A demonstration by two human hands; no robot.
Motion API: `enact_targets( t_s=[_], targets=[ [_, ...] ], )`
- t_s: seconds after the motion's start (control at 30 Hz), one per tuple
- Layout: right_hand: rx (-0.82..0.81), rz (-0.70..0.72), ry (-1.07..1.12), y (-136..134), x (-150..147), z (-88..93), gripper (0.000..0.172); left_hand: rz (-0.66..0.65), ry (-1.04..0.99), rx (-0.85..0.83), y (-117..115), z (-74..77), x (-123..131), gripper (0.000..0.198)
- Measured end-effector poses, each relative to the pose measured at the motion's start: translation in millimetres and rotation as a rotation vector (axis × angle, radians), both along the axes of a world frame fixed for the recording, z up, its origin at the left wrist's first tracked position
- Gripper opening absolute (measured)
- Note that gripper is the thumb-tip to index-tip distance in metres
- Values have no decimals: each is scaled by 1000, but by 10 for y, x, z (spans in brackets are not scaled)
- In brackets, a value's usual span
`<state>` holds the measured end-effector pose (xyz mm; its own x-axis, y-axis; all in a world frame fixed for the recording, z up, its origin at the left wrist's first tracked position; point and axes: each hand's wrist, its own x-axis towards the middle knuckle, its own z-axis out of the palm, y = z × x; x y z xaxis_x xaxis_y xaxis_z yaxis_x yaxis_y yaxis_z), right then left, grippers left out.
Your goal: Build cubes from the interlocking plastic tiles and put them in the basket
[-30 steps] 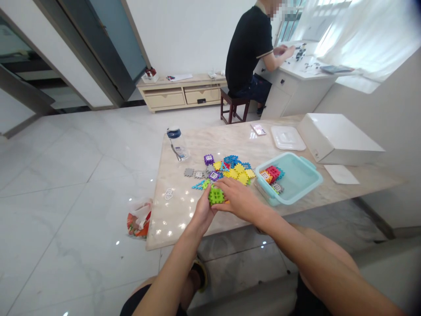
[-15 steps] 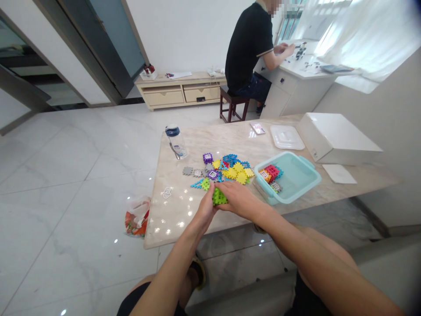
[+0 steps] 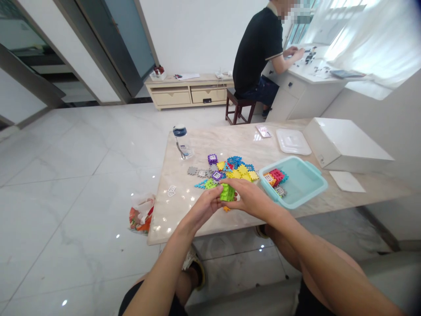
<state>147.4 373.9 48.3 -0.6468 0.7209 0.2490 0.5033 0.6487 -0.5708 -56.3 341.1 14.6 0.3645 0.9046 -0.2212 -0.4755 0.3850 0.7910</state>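
Observation:
A green block point(image 3: 227, 193) made of toothed plates is held between my two hands, above the near part of the table. My left hand point(image 3: 207, 202) grips its left side. Around its top and right side are the fingers of my right hand point(image 3: 245, 195). Just beyond lie loose yellow plates point(image 3: 241, 171), blue plates point(image 3: 234, 161), grey plates point(image 3: 192, 170) and a purple block point(image 3: 212, 159). A small orange piece point(image 3: 226, 209) shows below my hands. Red, orange and grey pieces sit in the turquoise tub point(image 3: 304, 186) at the right.
On the marble-look table point(image 3: 187, 210) stand a clear bottle point(image 3: 185, 145) and a white box point(image 3: 348, 142), with a translucent lid point(image 3: 294, 141) beside it. A plastic bag point(image 3: 141, 217) is at the left edge. Another person point(image 3: 256, 48) sits at a white desk beyond.
My hands have shifted and turned around the green block, showing more of its side. The orange piece below them has come into view. The whole scene has moved slightly right in the picture.

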Motion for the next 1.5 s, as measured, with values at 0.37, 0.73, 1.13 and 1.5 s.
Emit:
enact_targets(
  t_s=[0.37,0.73,1.13,1.5],
  targets=[
    [-48,26,14,-4,-23,-71,74,1,43,-7,36,-75,29,47],
    [-23,-39,11,18,-38,-86,57,3,54,-37,47,-148,-1,54],
    [41,-38,21,-4,-57,-71,69,-4,129,-10,42,-123,-25,55],
    [23,-28,44,-16,-69,-8,57,-21,182,21,0,-87,-10,58]
  ],
)
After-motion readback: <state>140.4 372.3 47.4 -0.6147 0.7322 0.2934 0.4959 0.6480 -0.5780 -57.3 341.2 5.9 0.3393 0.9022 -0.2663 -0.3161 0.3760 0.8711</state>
